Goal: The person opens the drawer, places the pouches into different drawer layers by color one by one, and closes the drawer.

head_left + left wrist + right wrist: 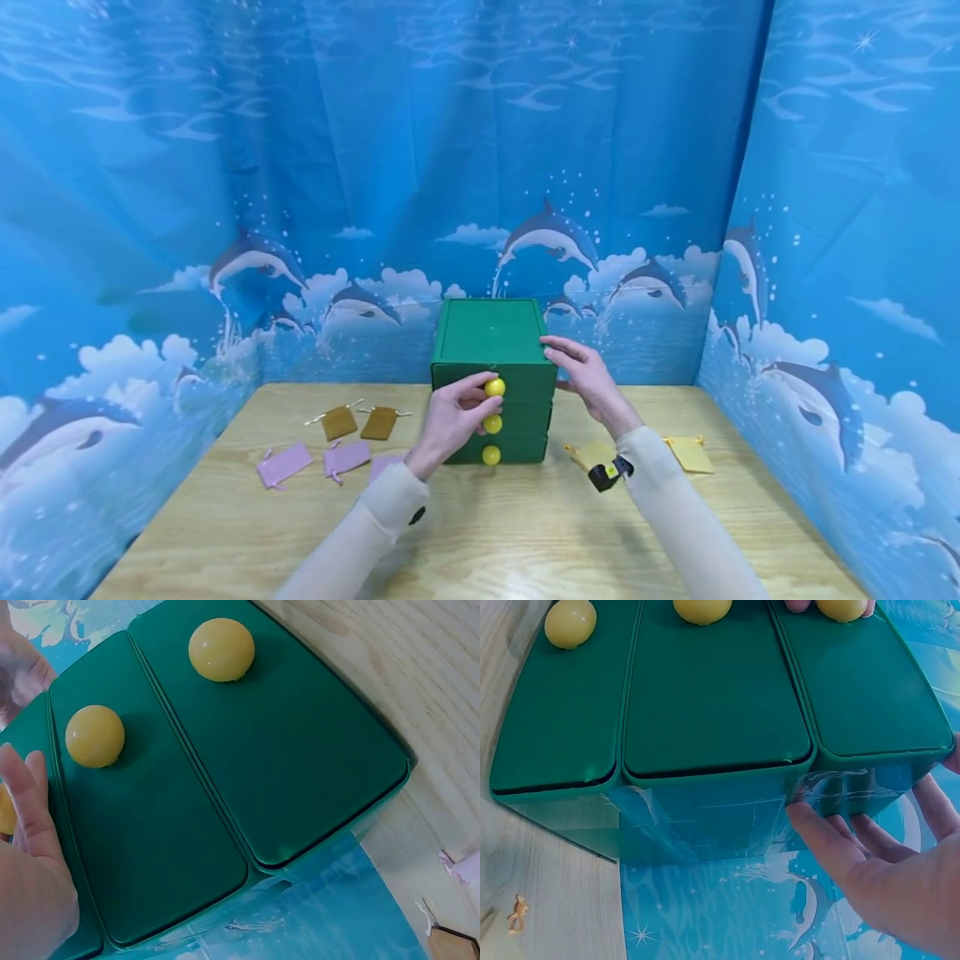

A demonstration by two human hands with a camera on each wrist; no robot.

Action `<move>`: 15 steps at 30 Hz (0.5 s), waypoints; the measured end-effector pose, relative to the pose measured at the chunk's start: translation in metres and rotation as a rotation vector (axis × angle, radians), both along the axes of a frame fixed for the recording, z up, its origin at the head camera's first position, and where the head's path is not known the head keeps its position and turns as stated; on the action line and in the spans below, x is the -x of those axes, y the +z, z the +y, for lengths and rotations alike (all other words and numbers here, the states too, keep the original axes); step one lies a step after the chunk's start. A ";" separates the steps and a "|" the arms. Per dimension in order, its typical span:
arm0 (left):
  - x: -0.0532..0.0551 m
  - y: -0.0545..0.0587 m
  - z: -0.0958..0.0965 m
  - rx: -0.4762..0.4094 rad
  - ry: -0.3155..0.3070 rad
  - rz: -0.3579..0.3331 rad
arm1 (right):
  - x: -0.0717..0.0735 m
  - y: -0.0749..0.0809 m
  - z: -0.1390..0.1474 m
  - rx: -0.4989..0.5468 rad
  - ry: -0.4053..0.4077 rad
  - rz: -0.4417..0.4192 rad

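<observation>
A green cabinet with three stacked drawers (491,331) stands on the table, each drawer front bearing a round yellow knob. My left hand (452,417) pinches the top drawer's knob (494,387) between thumb and fingers; in the right wrist view, fingertips show on both sides of that knob (841,607). The middle knob (95,736) and the bottom knob (222,649) are untouched. My right hand (588,383) steadies the cabinet's right side near the top, its fingers extended along the side wall with clear tape on it. All drawers look closed.
Left of the cabinet lie two brown drawstring pouches (340,422) and several pink ones (286,465), one partly behind my left arm. Yellow pouches (692,455) lie to the right, one partly behind the right wrist's camera (602,477). A blue dolphin curtain (375,208) surrounds the wooden table (495,533).
</observation>
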State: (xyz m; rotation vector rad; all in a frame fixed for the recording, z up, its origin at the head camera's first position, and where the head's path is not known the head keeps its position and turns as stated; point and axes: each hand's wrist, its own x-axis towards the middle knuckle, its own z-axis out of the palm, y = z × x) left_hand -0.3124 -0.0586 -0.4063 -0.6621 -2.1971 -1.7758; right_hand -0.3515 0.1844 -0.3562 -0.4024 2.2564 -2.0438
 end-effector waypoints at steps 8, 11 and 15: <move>-0.002 0.004 -0.003 -0.024 -0.010 -0.040 | -0.002 0.001 -0.001 0.014 -0.005 -0.002; -0.003 0.005 -0.005 -0.006 -0.027 -0.039 | -0.002 0.001 -0.002 0.021 -0.008 -0.010; -0.005 0.006 -0.008 0.025 -0.043 -0.029 | -0.003 0.003 -0.002 0.020 -0.007 -0.017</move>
